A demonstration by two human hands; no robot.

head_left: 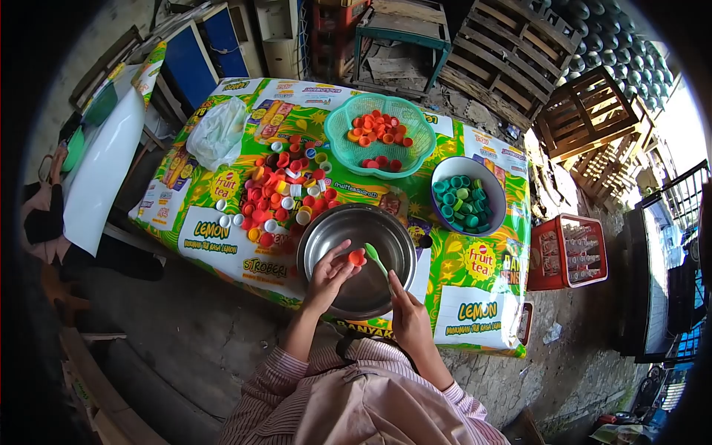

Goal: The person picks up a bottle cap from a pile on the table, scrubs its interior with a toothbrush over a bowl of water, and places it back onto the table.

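Over the near rim of a steel bowl (311, 241), my left hand (331, 276) pinches an orange-red bottle cap (357, 257). My right hand (409, 315) grips a slim green-tipped tool (374, 256), which looks like a toothbrush or small spoon; its tip is close to the cap. Beyond the bowl lies a loose pile of bottle caps (259, 194), mostly red and orange with some white and yellow. A teal plastic basket (341, 152) holds more orange and red caps. To the right, a white bowl (495, 183) contains green and teal caps.
A printed plastic cover (222, 256) spreads over the table. On its far left sits a crumpled clear plastic bag (219, 135). A red crate (566, 252) with bottles stands at right, wooden pallets (508, 55) behind. A white board-like object (111, 170) is at left.
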